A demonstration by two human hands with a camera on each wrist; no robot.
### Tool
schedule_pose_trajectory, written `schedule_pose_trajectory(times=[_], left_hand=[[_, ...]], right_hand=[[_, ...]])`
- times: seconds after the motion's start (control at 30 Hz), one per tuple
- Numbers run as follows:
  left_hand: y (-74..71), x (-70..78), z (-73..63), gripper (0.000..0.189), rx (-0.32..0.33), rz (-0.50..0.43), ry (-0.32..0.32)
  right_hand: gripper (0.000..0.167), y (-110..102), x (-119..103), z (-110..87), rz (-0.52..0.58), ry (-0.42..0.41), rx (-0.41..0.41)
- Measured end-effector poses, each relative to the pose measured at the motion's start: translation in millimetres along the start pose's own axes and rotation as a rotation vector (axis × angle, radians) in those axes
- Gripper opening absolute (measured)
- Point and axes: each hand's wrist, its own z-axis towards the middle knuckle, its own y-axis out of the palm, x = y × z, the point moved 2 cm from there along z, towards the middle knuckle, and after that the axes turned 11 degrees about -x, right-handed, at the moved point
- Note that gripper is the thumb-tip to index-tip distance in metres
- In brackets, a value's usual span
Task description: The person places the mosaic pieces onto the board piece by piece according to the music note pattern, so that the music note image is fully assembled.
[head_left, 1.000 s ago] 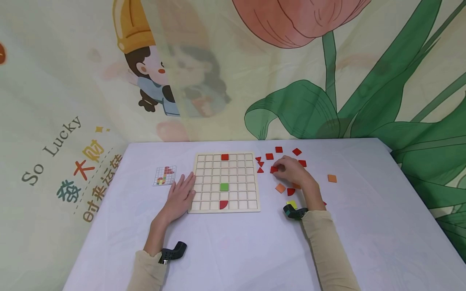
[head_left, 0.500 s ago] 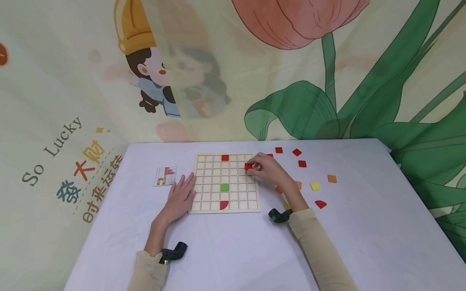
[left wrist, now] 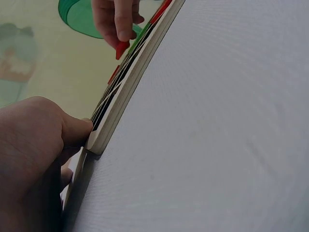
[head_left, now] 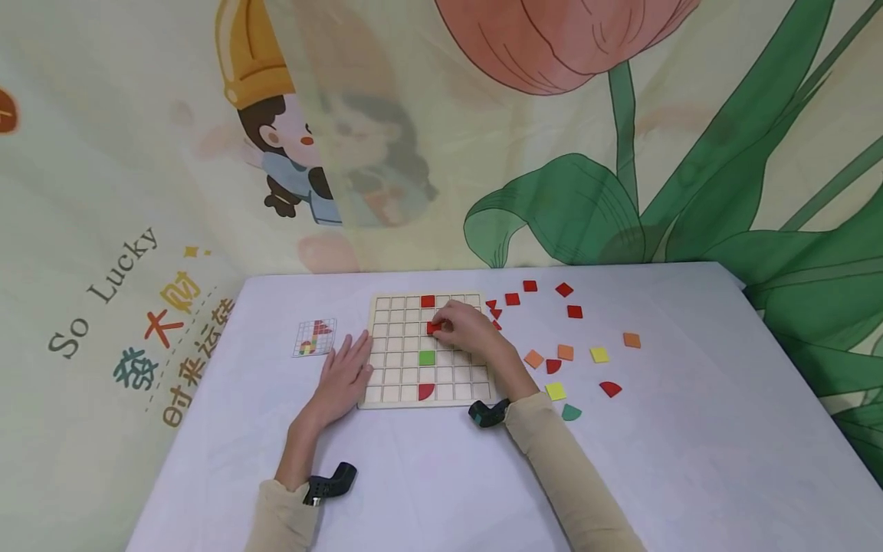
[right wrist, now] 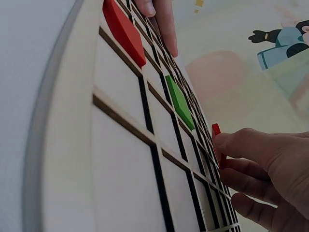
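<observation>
My right hand (head_left: pixel 467 330) pinches a red square tile (head_left: pixel 431 328) between thumb and fingertips over the upper middle of the wooden grid board (head_left: pixel 403 375). In the right wrist view that tile (right wrist: pixel 216 129) stands tilted close to the grid. Resting along the board's left edge is my left hand (head_left: pixel 343 377), its fingers straight and its thumb (left wrist: pixel 77 126) at the rim. One column of the board bears a red square tile (head_left: pixel 428 301) at the top, a green square tile (head_left: pixel 427 358) below the held one, and a red quarter-round tile (head_left: pixel 426 392) in the bottom row.
Left of the board lies a small pattern card (head_left: pixel 314 337). Loose tiles are scattered to the right: several red squares (head_left: pixel 512 299), small red triangles (head_left: pixel 491 304), orange squares (head_left: pixel 533 359), yellow squares (head_left: pixel 599 354), red quarter-rounds (head_left: pixel 610 389) and a green quarter-round (head_left: pixel 571 412).
My right hand took a red square tile from the pile on the right and carried it left across the board to its middle column. My left hand stayed at the board's edge.
</observation>
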Motion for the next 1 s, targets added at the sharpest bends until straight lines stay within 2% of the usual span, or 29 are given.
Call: schedule_pose_trajectory(times=[0.23, 0.4, 0.73, 0.83, 1.0], left_hand=[[-0.8, 0.8, -0.7, 0.056, 0.006, -0.003, 0.003], [0.3, 0.9, -0.9, 0.055, 0.01, -0.005, 0.011], [-0.7, 2.4, -1.4, 0.056, 0.012, -0.002, 0.006], [-1.0, 2.2, -1.8, 0.057, 0.011, 0.004, 0.006], [-0.8, 1.9, -1.4, 0.056, 0.012, 0.007, 0.006]], right_hand=[[0.021, 6.5, -10.6, 4.2, -0.045, 0.01, -0.016], [0.021, 8.3, -15.2, 4.1, -0.083, 0.007, 0.004], [0.015, 8.5, -19.5, 6.1, -0.033, -0.022, 0.078], [0.013, 10.1, -20.0, 6.5, -0.035, -0.022, 0.075], [0.015, 10.8, -23.9, 4.0, -0.118, 0.008, 0.032]])
